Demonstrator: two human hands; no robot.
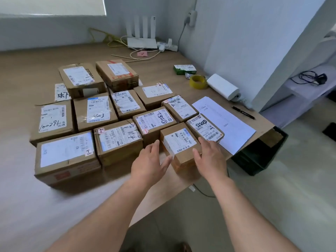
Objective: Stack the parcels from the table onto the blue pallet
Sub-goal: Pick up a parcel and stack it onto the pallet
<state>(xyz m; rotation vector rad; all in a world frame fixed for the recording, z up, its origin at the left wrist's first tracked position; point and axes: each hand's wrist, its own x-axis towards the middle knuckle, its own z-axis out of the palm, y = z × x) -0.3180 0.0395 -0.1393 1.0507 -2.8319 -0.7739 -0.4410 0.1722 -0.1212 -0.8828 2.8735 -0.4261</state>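
The wooden surface (27, 73) is crowded with parcels, none visibly moved; I can't see the blue pallet. My left hand (150, 161) and right hand (209, 159) are spread open, flanking the small parcel (179, 142) between them, not yet gripping.

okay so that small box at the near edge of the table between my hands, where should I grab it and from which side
Grip the small box by its two opposite side faces, left hand on the left, right hand on the right, coming in from the near table edge. Those sides look mostly free, while parcels crowd it behind, and both open hands already flank it.
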